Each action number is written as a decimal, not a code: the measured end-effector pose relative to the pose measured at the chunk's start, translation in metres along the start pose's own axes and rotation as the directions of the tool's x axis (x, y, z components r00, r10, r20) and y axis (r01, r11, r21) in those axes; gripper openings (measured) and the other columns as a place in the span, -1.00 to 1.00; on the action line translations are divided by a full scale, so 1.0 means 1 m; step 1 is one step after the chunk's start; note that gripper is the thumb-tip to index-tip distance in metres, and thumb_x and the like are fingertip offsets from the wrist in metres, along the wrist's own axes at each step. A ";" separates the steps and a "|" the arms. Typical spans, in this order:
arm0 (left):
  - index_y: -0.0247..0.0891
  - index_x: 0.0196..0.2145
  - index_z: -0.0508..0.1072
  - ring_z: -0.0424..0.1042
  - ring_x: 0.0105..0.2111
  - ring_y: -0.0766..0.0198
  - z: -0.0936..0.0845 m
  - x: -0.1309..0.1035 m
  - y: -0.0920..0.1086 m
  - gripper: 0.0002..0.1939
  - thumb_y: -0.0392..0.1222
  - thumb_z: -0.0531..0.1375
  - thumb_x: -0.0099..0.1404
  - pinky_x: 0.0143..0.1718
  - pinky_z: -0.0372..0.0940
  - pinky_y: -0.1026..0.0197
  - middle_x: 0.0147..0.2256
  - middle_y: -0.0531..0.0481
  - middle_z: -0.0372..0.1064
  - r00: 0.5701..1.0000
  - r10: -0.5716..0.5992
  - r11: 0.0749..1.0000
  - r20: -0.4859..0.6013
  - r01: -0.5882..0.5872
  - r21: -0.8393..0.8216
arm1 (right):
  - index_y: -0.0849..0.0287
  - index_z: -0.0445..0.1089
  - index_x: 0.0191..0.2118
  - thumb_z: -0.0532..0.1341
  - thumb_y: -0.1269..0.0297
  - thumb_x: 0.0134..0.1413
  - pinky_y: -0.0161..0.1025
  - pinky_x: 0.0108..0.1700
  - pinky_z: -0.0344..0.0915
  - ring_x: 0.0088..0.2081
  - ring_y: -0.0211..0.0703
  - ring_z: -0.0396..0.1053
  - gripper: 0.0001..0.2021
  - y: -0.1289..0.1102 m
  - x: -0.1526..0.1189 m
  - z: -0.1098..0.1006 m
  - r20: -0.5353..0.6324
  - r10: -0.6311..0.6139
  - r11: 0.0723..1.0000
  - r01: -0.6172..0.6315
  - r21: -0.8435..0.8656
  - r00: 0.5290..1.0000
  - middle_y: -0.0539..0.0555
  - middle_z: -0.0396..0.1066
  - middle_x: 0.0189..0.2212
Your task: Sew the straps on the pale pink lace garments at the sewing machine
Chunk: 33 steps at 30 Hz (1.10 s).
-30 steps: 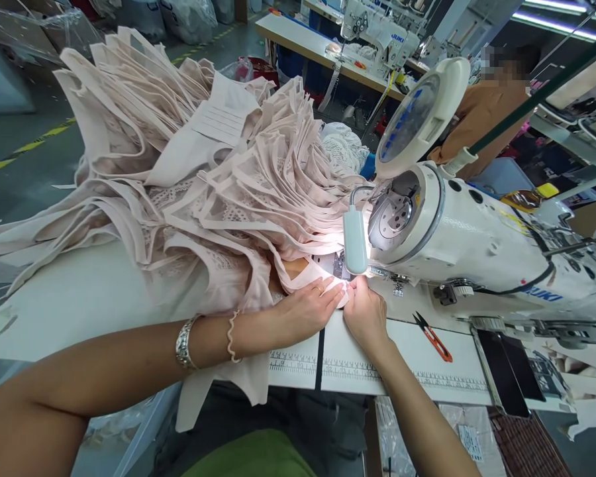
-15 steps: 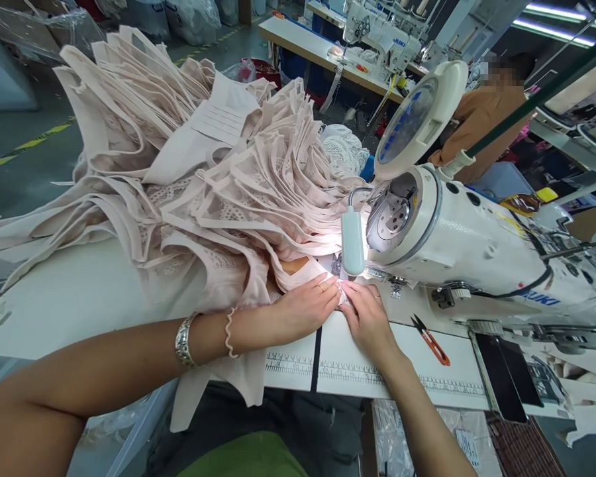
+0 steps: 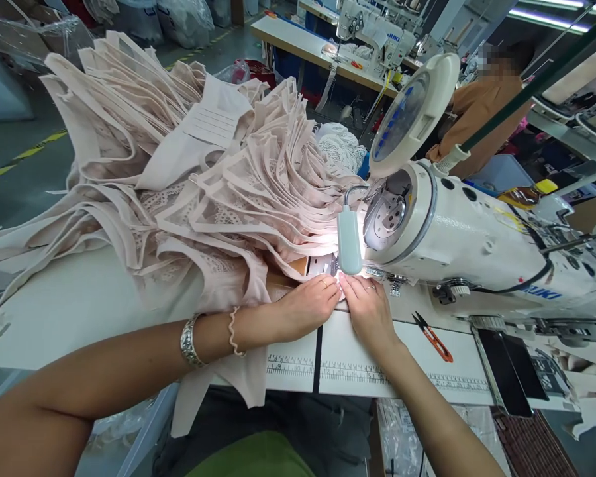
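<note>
Beneath the head of a white sewing machine (image 3: 487, 232), my left hand (image 3: 310, 303) is closed, its fingertips pinching a small piece of pale pink fabric (image 3: 342, 281). My right hand (image 3: 368, 306) meets it from the other side, thumb and fingers pressed on the same fabric. The needle is hidden behind a small work lamp (image 3: 349, 242), whose light falls on the fingertips. Left of the hands spreads a large heap of pale pink garment pieces (image 3: 273, 179) with lace panels, part of it hanging over the front edge below my left forearm.
Orange-handled thread snips (image 3: 433, 336) lie right of my right hand. A phone (image 3: 504, 371) rests by the machine base. A ruler strip (image 3: 298, 364) runs along the table front. A round magnifier (image 3: 412, 116) stands above the machine head. Beyond it sits a person in brown (image 3: 491, 119).
The pink fabric that stretched up and left from my fingers has drawn away, baring more of the machine bed. My left fingers are more curled. The view has shifted slightly.
</note>
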<state>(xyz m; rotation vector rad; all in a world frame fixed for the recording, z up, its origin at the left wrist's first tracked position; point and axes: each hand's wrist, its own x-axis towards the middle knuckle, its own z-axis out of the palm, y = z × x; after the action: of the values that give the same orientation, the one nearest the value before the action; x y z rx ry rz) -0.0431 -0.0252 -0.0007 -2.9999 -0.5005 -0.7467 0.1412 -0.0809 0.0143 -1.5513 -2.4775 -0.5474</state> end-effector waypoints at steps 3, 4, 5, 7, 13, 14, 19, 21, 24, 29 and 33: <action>-0.55 -0.01 0.39 0.39 -0.10 0.09 0.002 0.000 0.004 -0.74 -0.45 0.00 0.42 -0.04 0.29 0.09 -0.11 -0.27 0.44 1.000 -0.012 0.999 0.022 0.012 0.035 | 0.28 0.35 0.17 -0.06 0.55 0.30 -0.05 0.05 0.19 -0.10 -0.02 0.40 -0.58 0.000 0.002 0.001 0.075 0.067 0.998 -0.068 0.007 0.995 0.21 0.53 -0.06; -0.54 -0.01 0.39 0.40 -0.10 0.09 0.003 0.000 0.004 -0.73 -0.46 -0.01 0.41 -0.05 0.30 0.09 -0.11 -0.27 0.44 0.999 -0.014 0.999 0.031 0.012 0.051 | 0.25 0.34 0.18 -0.07 0.55 0.30 -0.04 0.04 0.20 -0.11 -0.02 0.40 -0.56 0.000 0.002 0.002 0.096 0.097 0.995 -0.099 0.015 0.991 0.20 0.54 -0.07; -0.54 -0.01 0.39 0.41 -0.12 0.09 0.003 0.000 0.004 -0.73 -0.47 -0.01 0.40 -0.05 0.30 0.09 -0.11 -0.27 0.45 0.999 -0.013 0.998 0.036 0.011 0.066 | 0.23 0.34 0.18 -0.08 0.56 0.28 -0.04 0.02 0.21 -0.13 -0.02 0.41 -0.54 -0.001 0.002 0.003 0.114 0.126 0.991 -0.130 0.024 0.985 0.19 0.54 -0.09; -0.53 -0.01 0.38 0.41 -0.13 0.10 0.003 0.001 0.004 -0.72 -0.47 -0.02 0.41 -0.05 0.31 0.09 -0.11 -0.26 0.45 0.999 -0.012 0.996 0.033 0.009 0.088 | 0.19 0.35 0.18 -0.10 0.58 0.26 -0.04 -0.03 0.24 -0.16 -0.02 0.41 -0.51 -0.001 0.002 0.005 0.145 0.179 0.981 -0.187 0.045 0.973 0.18 0.54 -0.12; -0.53 0.04 0.34 0.41 -0.08 0.12 0.006 0.001 0.004 -0.69 -0.47 -0.06 0.43 -0.01 0.31 0.11 -0.08 -0.27 0.45 0.999 -0.033 0.994 0.005 0.032 0.102 | 0.09 0.32 0.23 -0.13 0.61 0.15 -0.03 -0.04 0.28 -0.22 -0.04 0.38 -0.39 0.003 -0.001 0.007 0.200 0.231 0.958 -0.259 0.121 0.952 0.15 0.53 -0.15; -0.52 0.02 0.35 0.41 -0.09 0.13 0.007 0.001 0.004 -0.70 -0.47 -0.07 0.43 -0.02 0.31 0.11 -0.10 -0.26 0.45 0.999 -0.034 0.994 0.001 0.034 0.105 | 0.08 0.32 0.23 -0.13 0.63 0.12 -0.02 -0.03 0.28 -0.23 -0.05 0.38 -0.36 0.004 -0.002 0.007 0.199 0.231 0.957 -0.259 0.131 0.953 0.13 0.53 -0.15; -0.52 -0.02 0.37 0.40 -0.18 0.16 0.007 0.001 0.003 -0.73 -0.45 -0.04 0.44 -0.10 0.30 0.15 -0.17 -0.20 0.44 0.998 -0.050 0.994 -0.027 0.053 0.093 | 0.06 0.36 0.21 -0.13 0.64 0.07 -0.02 -0.06 0.31 -0.24 -0.04 0.36 -0.33 0.007 -0.002 0.009 0.192 0.239 0.952 -0.268 0.148 0.952 0.11 0.53 -0.15; -0.50 -0.02 0.37 0.39 -0.19 0.16 0.007 0.001 0.003 -0.74 -0.44 -0.04 0.44 -0.12 0.29 0.16 -0.17 -0.18 0.43 0.998 -0.053 0.995 -0.021 0.054 0.084 | 0.05 0.38 0.20 -0.13 0.63 0.09 -0.03 -0.08 0.30 -0.25 -0.03 0.35 -0.35 0.006 -0.002 0.010 0.197 0.252 0.950 -0.281 0.136 0.948 0.10 0.53 -0.18; -0.48 -0.02 0.37 0.37 -0.19 0.16 0.005 0.000 0.002 -0.74 -0.44 -0.05 0.45 -0.13 0.28 0.15 -0.15 -0.18 0.42 0.998 -0.059 0.995 -0.002 0.059 0.076 | 0.05 0.39 0.18 -0.13 0.62 0.12 -0.03 -0.08 0.28 -0.24 -0.01 0.34 -0.37 0.006 -0.002 0.011 0.199 0.265 0.950 -0.291 0.115 0.943 0.11 0.52 -0.23; -0.45 -0.02 0.36 0.37 -0.19 0.17 0.003 0.001 0.000 -0.70 -0.42 -0.12 0.48 -0.15 0.28 0.13 -0.11 -0.22 0.42 0.996 -0.080 0.995 0.030 0.078 0.062 | 0.06 0.40 0.16 -0.12 0.58 0.15 -0.07 -0.09 0.26 -0.26 -0.03 0.32 -0.41 0.007 -0.003 0.016 0.158 0.265 0.955 -0.282 0.097 0.951 0.14 0.50 -0.23; -0.45 -0.03 0.36 0.37 -0.20 0.17 0.003 0.002 -0.001 -0.70 -0.44 -0.12 0.47 -0.16 0.25 0.15 -0.11 -0.22 0.41 0.996 -0.075 0.995 0.040 0.073 0.063 | 0.03 0.43 0.11 -0.10 0.56 0.14 -0.09 -0.15 0.24 -0.29 -0.03 0.32 -0.44 0.007 -0.002 0.017 0.125 0.272 0.955 -0.284 0.090 0.954 0.14 0.49 -0.25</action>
<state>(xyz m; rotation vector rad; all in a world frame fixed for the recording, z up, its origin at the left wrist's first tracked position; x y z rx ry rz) -0.0401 -0.0233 -0.0022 -2.9603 -0.6272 -0.6597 0.1492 -0.0730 0.0001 -1.8895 -2.2617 -0.2851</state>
